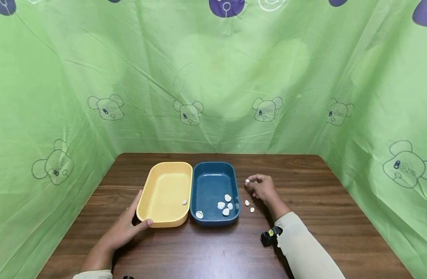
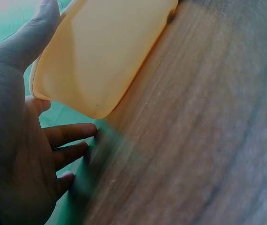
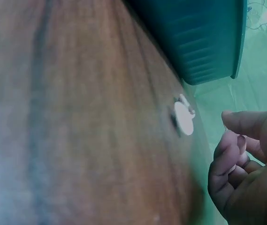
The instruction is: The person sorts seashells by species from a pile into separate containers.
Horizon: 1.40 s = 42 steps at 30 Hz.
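My left hand [image 1: 124, 228] holds the near left corner of a yellow tray [image 1: 164, 224], thumb at the near rim and fingers along the outer left wall. In the left wrist view the thumb and forefinger grip the tray's corner, while the other fingers stand apart from it. Right of the blue tray [image 1: 215, 223], my right hand [image 1: 263, 188] pinches a small white seashell [image 1: 247, 181] between thumb and fingertips. Two loose seashells, one nearer the hand [image 1: 247, 202] and a smaller one [image 1: 252, 209], lie on the table below it.
Several white seashells [image 1: 226, 212] lie in the blue tray, mostly toward its near right; one small seashell [image 1: 184, 202] sits in the yellow tray. The trays stand side by side on a brown wooden table [image 1: 213, 255]. Green printed curtains [image 1: 220, 77] enclose the back and sides.
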{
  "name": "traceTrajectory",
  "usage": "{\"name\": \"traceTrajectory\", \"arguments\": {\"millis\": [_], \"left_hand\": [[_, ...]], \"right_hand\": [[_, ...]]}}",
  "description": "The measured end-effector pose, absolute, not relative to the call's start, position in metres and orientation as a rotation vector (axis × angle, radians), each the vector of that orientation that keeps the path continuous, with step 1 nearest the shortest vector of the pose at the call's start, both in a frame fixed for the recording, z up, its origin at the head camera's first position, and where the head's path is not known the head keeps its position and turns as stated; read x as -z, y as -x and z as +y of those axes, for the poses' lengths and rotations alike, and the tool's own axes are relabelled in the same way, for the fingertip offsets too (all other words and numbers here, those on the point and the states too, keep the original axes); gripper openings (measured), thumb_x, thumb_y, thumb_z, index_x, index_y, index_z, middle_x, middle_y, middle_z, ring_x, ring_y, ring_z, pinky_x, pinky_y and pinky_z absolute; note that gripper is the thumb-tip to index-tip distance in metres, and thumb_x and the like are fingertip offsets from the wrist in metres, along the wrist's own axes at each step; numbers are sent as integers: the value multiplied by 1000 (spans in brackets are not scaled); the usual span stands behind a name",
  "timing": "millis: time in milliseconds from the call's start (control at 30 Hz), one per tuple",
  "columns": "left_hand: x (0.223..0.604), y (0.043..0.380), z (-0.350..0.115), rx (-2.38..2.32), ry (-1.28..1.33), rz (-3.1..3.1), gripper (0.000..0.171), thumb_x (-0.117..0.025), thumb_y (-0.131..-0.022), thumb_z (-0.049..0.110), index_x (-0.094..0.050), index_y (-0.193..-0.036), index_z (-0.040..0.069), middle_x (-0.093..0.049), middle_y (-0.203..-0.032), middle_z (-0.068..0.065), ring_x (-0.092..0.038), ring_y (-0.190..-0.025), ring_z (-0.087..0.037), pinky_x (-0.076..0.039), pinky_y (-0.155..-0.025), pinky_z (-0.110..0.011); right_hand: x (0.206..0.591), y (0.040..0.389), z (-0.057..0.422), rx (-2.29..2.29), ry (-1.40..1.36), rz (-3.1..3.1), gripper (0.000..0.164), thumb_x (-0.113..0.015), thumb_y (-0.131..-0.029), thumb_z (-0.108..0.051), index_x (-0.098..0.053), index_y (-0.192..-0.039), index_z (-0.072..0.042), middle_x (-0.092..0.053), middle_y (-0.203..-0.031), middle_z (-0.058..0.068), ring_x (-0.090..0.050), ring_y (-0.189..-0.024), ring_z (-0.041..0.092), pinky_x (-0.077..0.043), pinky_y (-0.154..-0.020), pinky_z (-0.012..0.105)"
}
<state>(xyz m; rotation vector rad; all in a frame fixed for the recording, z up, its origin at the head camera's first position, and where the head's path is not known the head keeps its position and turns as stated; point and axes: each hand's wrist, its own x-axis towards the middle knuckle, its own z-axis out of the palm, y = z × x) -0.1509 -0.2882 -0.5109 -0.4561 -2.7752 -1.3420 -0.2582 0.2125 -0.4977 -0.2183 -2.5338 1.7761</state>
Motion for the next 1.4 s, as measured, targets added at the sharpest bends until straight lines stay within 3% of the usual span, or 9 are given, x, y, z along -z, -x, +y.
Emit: {"name": "traceTrajectory", "arguments": {"millis": [667,1133,1400], "left_hand": [[510,149,-289,1303,426,-2791,116,-83,-95,33,-2,-178,27,-25,-176,-34,-25,-157,-67,-22,-115,-89],[513,152,-288,1303,446,-2778,117,-83,-96,33,-1,-178,27,-21,-178,-32,-26,-158,-63,-23,-117,-86],[511,151,-288,1302,443,-2779,117,-83,-95,32,-1,-178,25,-21,-178,-33,-26,-158,-62,-24,-117,-86]], "right_hand": [[446,259,194,-1620,29,-2527,21,-80,-98,-9,-77,-114,4,-56,-71,-4,-54,-52,7,-49,-50,21],[431,246,151,-1691,-80,-2544,14,-79,-97,-4,-77,-108,4,-52,-71,-2,-52,-57,12,-48,-53,23],[427,235,117,-1691,-133,-2600,13,-81,-97,-7,-80,-109,-2,-49,-72,-2,-52,-58,13,-50,-54,25]]}}
